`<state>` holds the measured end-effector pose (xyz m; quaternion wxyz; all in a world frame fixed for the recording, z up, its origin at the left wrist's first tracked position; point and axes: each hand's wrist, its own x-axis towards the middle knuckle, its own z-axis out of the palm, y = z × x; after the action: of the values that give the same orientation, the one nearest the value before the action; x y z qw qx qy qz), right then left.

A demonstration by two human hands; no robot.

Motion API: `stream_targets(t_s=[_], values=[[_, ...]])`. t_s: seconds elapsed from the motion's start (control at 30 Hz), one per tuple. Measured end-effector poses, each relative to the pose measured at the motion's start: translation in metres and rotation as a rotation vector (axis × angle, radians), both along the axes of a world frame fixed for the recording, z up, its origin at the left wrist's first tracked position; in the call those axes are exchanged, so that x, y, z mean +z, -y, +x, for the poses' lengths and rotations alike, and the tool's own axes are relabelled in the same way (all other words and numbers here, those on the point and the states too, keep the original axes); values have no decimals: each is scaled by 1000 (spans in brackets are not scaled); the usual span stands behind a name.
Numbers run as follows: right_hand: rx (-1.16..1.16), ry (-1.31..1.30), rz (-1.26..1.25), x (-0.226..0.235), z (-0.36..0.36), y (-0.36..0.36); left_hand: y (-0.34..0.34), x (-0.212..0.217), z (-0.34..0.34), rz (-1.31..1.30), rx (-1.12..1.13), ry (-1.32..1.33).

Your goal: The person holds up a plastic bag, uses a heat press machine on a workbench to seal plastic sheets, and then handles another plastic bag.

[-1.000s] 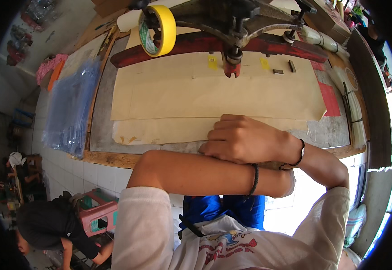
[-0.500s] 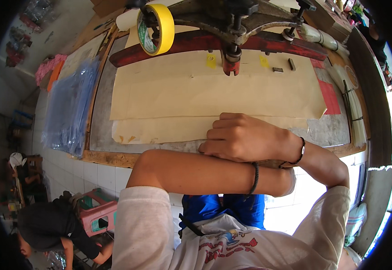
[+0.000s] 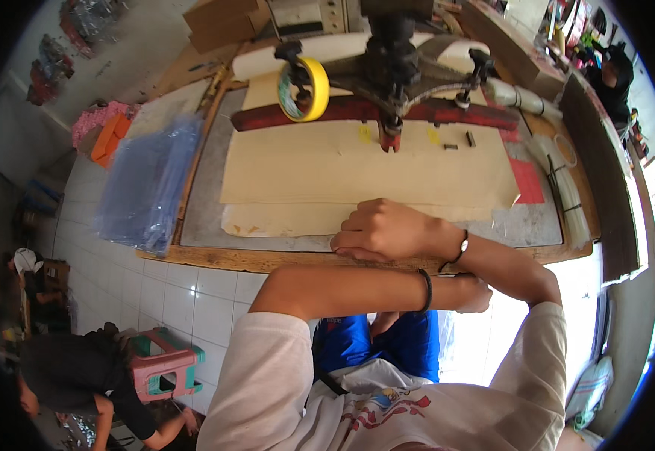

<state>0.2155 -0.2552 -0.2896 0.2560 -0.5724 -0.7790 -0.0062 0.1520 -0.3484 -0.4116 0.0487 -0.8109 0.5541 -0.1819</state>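
- The right hand [image 3: 388,229] rests curled in a loose fist on the near edge of the tan paper sheets [image 3: 365,169], gripping nothing visible.
- The left hand [image 3: 474,293], at its 4 o'clock, is tucked under the right forearm; its grip cannot be told.
- A yellow tape roll [image 3: 303,89] hangs at 11 o'clock on the red-barred machine [image 3: 388,105].

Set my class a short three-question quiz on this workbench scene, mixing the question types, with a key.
1. True or false: the yellow tape roll lies flat on the tan sheets.
2. The right hand rests: A) on blue plastic bags; B) at the near edge of the table; C) on a pink stool.
3. Fill in: the band on the left wrist is coloured ____.
Key: 1 false; 2 B; 3 black.
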Motion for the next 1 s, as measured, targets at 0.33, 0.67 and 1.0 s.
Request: stream_targets(t_s=[0.33,0.67,1.0], values=[[-422,44,88,0,-26,88,-161,140,-93,-715,-32,-548],[-971,137,-69,-1,-45,143,-517,101,-193,-451,1621,385],[-1011,49,2,-9,-44,149,-509,88,-184,-695,1549,443]])
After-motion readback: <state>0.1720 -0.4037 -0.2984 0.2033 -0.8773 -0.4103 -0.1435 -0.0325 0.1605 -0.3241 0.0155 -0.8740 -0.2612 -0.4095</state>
